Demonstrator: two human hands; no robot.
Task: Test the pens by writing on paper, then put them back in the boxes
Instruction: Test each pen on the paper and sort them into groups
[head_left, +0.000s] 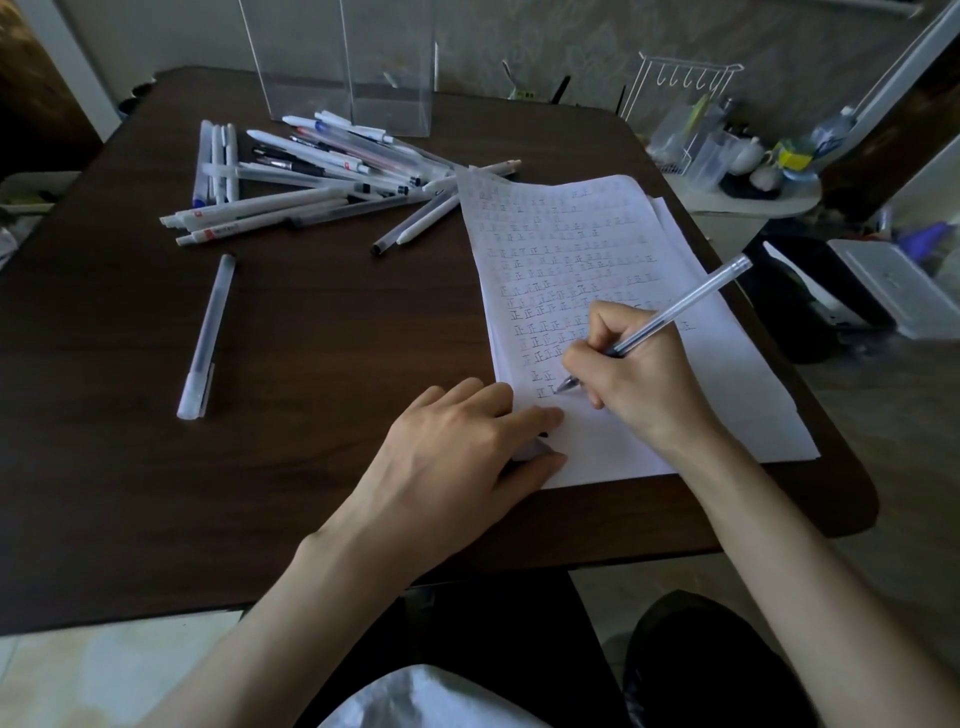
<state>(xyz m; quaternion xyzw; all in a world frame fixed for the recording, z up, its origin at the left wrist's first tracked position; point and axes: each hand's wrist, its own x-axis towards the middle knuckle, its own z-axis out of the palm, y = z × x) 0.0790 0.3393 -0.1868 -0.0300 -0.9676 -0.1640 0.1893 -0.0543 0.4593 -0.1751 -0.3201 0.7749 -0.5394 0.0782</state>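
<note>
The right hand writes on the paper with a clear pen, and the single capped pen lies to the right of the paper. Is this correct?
Not quite: the head view shows the single capped pen lying to the left of the paper; the rest is right.

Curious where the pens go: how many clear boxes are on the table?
2: both stand upright at the far edge of the table, left box beside right box. None looks hidden.
</note>
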